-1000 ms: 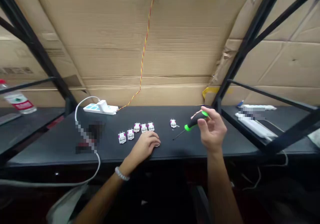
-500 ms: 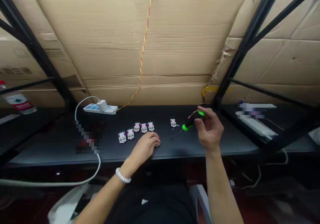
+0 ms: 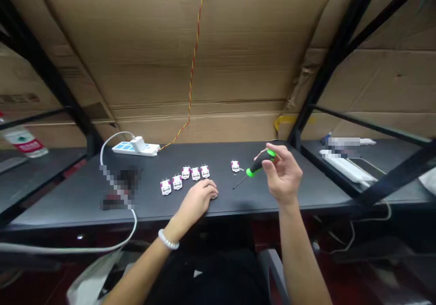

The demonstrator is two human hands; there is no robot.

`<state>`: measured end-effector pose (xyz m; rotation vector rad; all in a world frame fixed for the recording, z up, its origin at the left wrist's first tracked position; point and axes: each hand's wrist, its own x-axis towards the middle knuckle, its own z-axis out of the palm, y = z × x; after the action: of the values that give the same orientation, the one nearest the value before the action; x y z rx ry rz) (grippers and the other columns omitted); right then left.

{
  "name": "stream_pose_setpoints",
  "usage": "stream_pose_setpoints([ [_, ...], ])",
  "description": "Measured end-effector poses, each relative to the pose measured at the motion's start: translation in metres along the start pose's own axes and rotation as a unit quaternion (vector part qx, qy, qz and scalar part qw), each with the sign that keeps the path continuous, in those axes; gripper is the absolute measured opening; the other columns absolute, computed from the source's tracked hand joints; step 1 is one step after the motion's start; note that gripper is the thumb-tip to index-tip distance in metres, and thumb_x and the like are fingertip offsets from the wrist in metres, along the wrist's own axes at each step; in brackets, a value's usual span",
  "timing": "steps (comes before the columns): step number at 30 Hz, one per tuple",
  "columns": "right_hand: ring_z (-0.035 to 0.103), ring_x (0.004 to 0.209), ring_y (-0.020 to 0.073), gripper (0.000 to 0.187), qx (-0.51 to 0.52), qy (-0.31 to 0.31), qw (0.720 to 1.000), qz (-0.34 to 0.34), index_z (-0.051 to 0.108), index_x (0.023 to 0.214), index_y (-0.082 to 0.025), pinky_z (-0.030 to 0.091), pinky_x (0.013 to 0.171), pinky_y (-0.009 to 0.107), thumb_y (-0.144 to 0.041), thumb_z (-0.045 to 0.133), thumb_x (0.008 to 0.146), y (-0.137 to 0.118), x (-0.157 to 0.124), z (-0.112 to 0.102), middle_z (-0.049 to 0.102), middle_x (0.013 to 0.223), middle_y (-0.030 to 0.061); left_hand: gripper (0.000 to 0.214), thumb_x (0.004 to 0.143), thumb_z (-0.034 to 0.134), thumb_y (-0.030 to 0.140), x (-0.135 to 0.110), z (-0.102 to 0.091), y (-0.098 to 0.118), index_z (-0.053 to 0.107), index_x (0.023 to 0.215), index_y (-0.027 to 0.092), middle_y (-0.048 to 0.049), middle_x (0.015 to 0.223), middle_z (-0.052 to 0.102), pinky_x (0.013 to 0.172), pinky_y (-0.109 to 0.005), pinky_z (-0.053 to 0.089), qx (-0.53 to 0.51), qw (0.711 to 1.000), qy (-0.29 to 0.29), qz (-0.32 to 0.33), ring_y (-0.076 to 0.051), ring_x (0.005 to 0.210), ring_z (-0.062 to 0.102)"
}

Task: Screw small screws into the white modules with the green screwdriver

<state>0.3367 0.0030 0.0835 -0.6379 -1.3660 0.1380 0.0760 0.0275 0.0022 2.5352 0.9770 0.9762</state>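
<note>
1. My right hand [image 3: 282, 173] is closed around the green-and-black screwdriver [image 3: 260, 164], its tip pointing down-left, just off the black bench [image 3: 323, 191]
2. Just left of that grip sits a lone white connector module [image 3: 235, 166]
3. Further left, five white modules [image 3: 195, 174] stand in a loose row beside my curled left hand [image 3: 199, 196]; I cannot tell if it holds anything

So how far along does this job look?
One white pin-topped block already sits apart from the others. In hand: the right hand grips a black-and-green screwdriver, its thin shaft clear of that block. Remaining: five matching blocks lined up near the left hand on the black tabletop. Whether any are finished, I cannot tell.
</note>
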Motion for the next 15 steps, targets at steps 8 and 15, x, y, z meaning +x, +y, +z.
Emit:
stream_pose_setpoints([
  [8,0.068,0.082,0.0184,0.033,0.003,-0.007,1.000,0.006,0.073,0.128,-0.028,0.060,0.073,0.035,-0.031,0.075,0.096,-0.002,-0.001,0.003,0.063,0.100,0.0039,0.023,0.102,0.058,0.012,-0.001,0.000,0.002,0.079,0.094,0.019,-0.0085,0.111,0.073,0.097,-0.036,0.060,0.002,1.000,-0.004,-0.003,-0.022,0.104,0.071],
  [15,0.067,0.085,0.0174,0.033,0.019,-0.033,0.999,0.017,0.073,0.130,-0.029,0.061,0.075,0.034,-0.028,0.075,0.096,-0.004,-0.007,0.015,0.063,0.104,0.0041,0.020,0.099,0.062,0.014,-0.003,0.001,0.005,0.081,0.097,0.020,-0.0088,0.112,0.074,0.100,-0.038,0.060,-0.021,1.000,0.014,-0.019,-0.023,0.106,0.072],
])
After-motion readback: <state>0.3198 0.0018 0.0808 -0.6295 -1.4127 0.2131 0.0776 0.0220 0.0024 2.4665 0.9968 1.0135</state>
